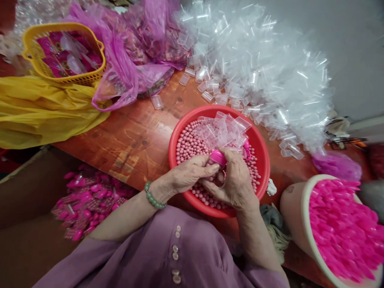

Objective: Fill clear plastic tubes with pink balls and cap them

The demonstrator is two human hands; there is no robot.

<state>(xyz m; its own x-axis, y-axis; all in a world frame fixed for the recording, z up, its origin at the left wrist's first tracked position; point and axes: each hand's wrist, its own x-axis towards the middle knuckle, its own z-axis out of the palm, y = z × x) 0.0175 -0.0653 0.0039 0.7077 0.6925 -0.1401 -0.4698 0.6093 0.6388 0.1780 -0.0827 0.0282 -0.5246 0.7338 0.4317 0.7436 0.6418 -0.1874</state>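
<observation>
The left hand (pixel 186 173) and right hand (pixel 238 182), fingers closed, grip the pink cap (pixel 218 157) between them above the beads (pixel 186 145). Its long axis is unclear.

A broad bench (pixel 129 138) was finished in glossy reddish-brown, its wood grain marked by dark knots and paler, yellowish patches. Beyond the far edge, toward its right end, a plain grey wall (pixel 354 52) was seen, bordered low down by a pale strip (pixel 370 126). A soft whitish glare was cast on the middle of the bench, while the wall was dimly lit. Below the near left edge, the space was sunk in brownish shadow.
</observation>
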